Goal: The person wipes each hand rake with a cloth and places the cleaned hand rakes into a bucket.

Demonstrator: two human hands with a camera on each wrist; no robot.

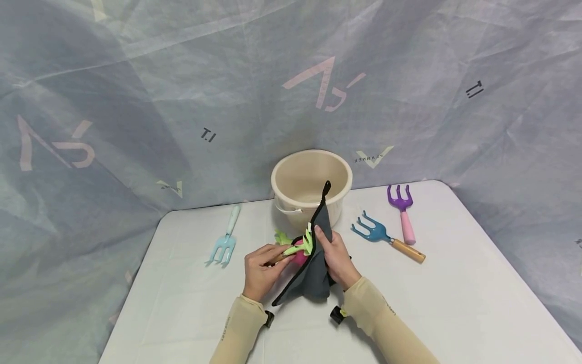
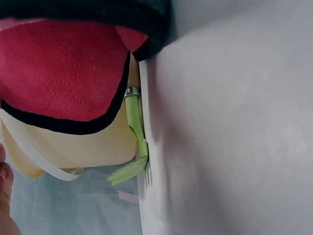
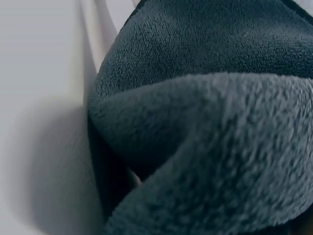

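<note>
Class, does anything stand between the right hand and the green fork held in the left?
Yes, the cloth: the right hand holds it from the grey side, while the green fork in the left hand is at its pink side.

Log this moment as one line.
left fingers: hold green fork | right fingers: hold grey-and-pink cloth beside it | bucket: upright, beyond cloth

Bucket bhnd cloth, fork far L, 2 forks R
</note>
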